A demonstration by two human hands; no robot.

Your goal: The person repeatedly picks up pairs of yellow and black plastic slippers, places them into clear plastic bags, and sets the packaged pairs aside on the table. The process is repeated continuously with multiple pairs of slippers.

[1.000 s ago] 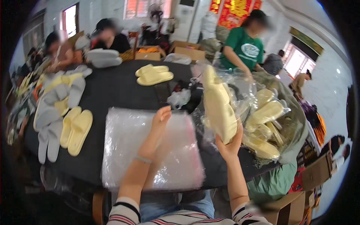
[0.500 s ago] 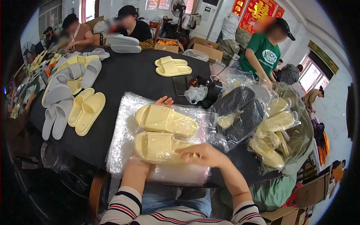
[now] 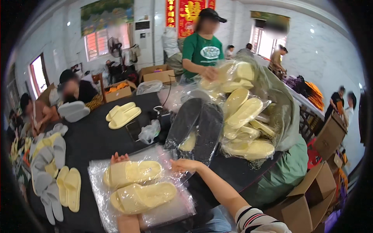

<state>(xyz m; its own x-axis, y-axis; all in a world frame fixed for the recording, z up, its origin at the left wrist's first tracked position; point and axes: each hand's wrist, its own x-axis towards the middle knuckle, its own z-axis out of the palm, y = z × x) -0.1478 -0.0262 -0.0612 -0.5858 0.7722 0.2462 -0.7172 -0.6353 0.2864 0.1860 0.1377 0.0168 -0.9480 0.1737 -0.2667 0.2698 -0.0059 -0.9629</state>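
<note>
Both hands, left and right, now spread apart, open, flanking the bagged yellow slippers.

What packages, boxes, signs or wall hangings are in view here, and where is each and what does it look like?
Clear plastic bags: flat stack on the black table, under two yellow slippers; right hand at its edge.
Bagged slippers: heaped at right, yellow pairs in clear wrap.
Cardboard boxes: brown, open, lower right.
Cardboard cartons: brown, open, behind the table.
Red banners: hanging on the back wall, gold characters.
Landscape picture: wide, green, upper left wall.
</note>
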